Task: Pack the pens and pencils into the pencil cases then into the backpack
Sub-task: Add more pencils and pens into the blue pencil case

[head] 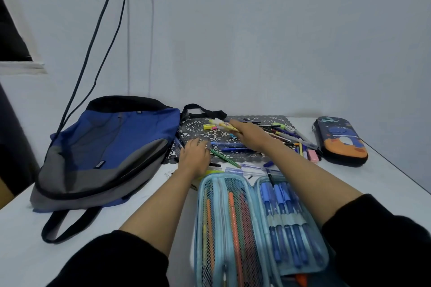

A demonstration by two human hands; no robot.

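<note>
While your right hand (247, 134) is out over the black lace mat (198, 128) toward the far edge of the tabletop (384, 184), note the grip: fingers curled round a small bundle of pale markers (222, 124), which stick out leftward past the knuckles toward the backpack (109, 147). Long axis of the bundle runs roughly parallel to the far edge. Open blue pencil case (256, 216) lies at the near edge, straight back toward you from that grip; its mesh pocket and elastic loops run near-to-far, so my read is the bundle wants about a quarter turn on the way back. Your right forearm already crosses the looped half, which holds blue pens; the mesh half with orange pencils sits to its left. Left hand (196, 154) is palm down on the near left part of the mat, fingertips beside a blue pen (179, 143); whether it has pinched anything I cannot tell. Loose pens (284, 135) are heaped on the right of the mat, a few more strewn between mat and case. Dark printed case (340, 141) is zipped, near the far right corner. Backpack lies flat along the left edge, apparently closed. Right hand is the nearer one for loading.
</note>
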